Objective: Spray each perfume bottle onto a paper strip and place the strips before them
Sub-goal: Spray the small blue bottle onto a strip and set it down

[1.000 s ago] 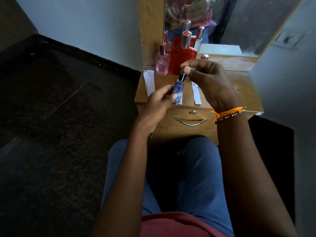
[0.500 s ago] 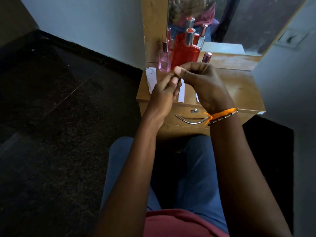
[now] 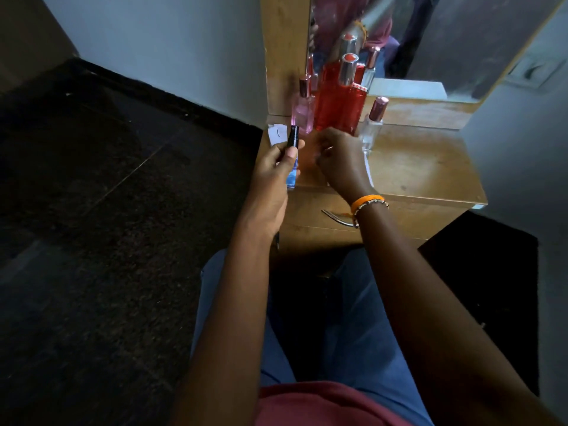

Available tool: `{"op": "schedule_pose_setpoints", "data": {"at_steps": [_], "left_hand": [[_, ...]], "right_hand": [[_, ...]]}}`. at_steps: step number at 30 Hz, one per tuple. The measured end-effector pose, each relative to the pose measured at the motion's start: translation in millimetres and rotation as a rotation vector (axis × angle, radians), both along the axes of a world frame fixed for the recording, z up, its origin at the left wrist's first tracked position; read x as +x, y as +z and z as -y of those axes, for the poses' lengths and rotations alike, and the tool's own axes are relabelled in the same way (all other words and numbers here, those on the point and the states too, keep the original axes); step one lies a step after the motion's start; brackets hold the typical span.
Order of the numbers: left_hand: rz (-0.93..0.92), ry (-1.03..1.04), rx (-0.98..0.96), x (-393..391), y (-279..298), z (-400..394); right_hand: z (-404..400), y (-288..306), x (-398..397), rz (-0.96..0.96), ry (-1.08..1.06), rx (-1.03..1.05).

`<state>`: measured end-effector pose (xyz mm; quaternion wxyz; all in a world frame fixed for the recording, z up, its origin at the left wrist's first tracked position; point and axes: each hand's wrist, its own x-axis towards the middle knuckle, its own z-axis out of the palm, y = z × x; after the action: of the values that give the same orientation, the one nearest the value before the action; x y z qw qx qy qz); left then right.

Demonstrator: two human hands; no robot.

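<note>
Blue liquid shows in the small perfume bottle (image 3: 293, 167) that the left hand (image 3: 276, 176) grips upright, fingers and thumb curled round its body and its black cap rising above them, at the left front edge of the wooden bench (image 3: 424, 167). Just to its right, apart from it, the right hand (image 3: 339, 162) hovers over the bench with its fingers curled in; whether it pinches anything I cannot tell, since the fingertips are blurred. Along the back of the bench, before a mirror (image 3: 430, 35), stand a pink bottle (image 3: 302, 113), a tall red bottle (image 3: 339, 103) with a silver cap, and a clear bottle (image 3: 372, 127) with a rose cap. A white paper strip (image 3: 276, 135) lies before the pink bottle, and another strip (image 3: 369, 173) peeks out beside the right wrist, before the clear bottle. An orange wristband (image 3: 367, 201) circles that wrist.
</note>
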<state>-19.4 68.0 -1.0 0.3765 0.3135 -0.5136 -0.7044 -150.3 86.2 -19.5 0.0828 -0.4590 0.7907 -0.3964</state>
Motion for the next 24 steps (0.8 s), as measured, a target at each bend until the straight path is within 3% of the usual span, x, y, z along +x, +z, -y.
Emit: {"op": "schedule_pose_setpoints", "data": {"at_steps": [4,6,9,12,15,19,24], "left_hand": [[0.091,0.029,-0.077,5,-1,2],[0.136,0.04,-0.109,4,-1,3],[0.196,0.035,-0.193,-3,1,1],[0.236,-0.004,-0.272,-18,3,-1],[0.278,-0.06,-0.382,-31,4,-2],[0.513,0.012,-0.594,-51,1,5],[0.937,0.136,-0.79,-75,-5,22]], "right_hand": [[-3,-10,7,-0.058,-0.019,-0.006],[-14,-5,9,-0.031,-0.019,-0.113],[-41,8,14,0.19,0.107,-0.27],[-61,13,15,0.455,0.285,-0.188],[-69,17,7,0.47,0.203,-0.174],[-77,12,-4,0.461,0.121,-0.146],[-87,4,-15,0.465,0.049,-0.155]]}}
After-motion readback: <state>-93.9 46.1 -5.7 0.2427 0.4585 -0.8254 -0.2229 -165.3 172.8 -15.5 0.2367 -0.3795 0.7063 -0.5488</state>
